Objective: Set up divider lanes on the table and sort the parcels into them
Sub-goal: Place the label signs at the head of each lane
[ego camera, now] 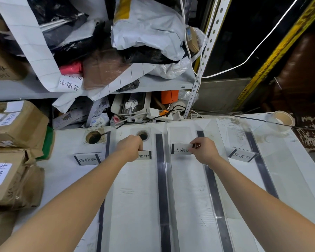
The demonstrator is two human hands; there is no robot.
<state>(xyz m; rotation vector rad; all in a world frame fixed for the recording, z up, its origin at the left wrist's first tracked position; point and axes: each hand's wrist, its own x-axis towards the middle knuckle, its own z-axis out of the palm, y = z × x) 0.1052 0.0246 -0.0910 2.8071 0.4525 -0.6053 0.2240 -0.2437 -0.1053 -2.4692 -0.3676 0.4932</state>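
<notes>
Table (135, 206), white, fills the lower view, seen from above by a person reaching both bare arms forward. Clear dividers with dark base strips run away from the viewer, splitting it into lanes; the middle divider (161, 179) lies between the hands. Parcels (16, 128), brown and taped, are stacked at the table's left edge, none in a lane yet; a cluttered shelf (116, 84) of bags rises behind. Four small lane labels stand across the far end: label one (87, 159), label two (145, 155), label three (181, 149) and label four (242, 156). Left hand (130, 147) is curled closed at label two, covering its left part; whether it grips the label cannot be told. Right hand (205, 150) pinches the right edge of label three between fingertips. Judged from this, labels are being placed: each should sit upright, square to its lane, level with its neighbours, text facing the viewer, clear of the dividers.
</notes>
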